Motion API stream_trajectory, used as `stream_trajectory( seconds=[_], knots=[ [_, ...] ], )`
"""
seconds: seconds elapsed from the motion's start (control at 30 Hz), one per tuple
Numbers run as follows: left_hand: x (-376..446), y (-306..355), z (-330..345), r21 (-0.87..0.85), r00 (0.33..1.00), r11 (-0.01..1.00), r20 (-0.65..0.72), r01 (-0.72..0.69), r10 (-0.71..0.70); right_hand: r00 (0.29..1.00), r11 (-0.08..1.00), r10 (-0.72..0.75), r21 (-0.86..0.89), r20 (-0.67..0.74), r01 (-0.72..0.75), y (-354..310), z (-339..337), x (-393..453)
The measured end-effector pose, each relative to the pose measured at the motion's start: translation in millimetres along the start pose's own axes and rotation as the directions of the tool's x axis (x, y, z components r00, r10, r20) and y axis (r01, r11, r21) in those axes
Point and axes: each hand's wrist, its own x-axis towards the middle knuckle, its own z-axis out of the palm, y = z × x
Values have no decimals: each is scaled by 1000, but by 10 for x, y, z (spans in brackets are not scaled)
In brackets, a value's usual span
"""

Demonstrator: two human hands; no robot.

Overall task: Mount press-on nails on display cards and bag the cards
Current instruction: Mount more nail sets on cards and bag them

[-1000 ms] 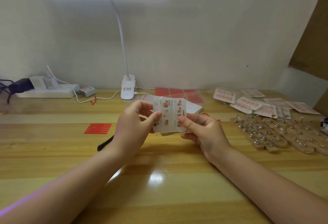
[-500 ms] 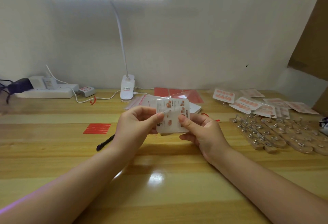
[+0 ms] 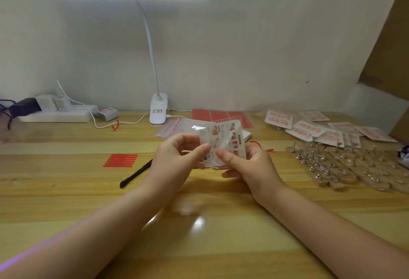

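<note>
Since the earlier frame, the card [image 3: 223,143] has been tilted to the right and a clear bag [image 3: 207,129] has been drawn partly over it. Its left edge is pinched by the left hand [image 3: 177,157] between thumb and curled fingers; its lower middle is pinched by the right hand [image 3: 247,163], thumb on the front. Both forearms are held low over the table [image 3: 66,190]. Bagged cards [image 3: 309,129] are seen well to the right of the right hand.
</note>
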Motion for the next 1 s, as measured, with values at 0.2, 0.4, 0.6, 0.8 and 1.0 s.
stream_trajectory(
  seconds=[0.2, 0.4, 0.6, 0.8, 1.0],
  knots=[
    [29, -21, -69, -7, 1000, 1000, 2, 7, -7, 998, 996, -9, -89, 63, 15, 8, -2, -17],
    [95, 92, -131, 126, 999, 992, 36, -4, -1, 991, 997, 41, -70, 128, -32, -37, -45, -6],
    [138, 364, -223, 534, 944, 817, 328, -218, 38, 997, 1000, 4, -14, 83, -3, -261, -77, 64],
    [81, 374, -186, 679, 917, 628, 366, -379, 158, 996, 987, -15, -156, 87, 29, -233, 65, -7],
    [87, 290, -146, 638, 881, 615, 256, -464, 399, 998, 979, -22, -202, 61, 34, -203, 116, -44]
  ],
)
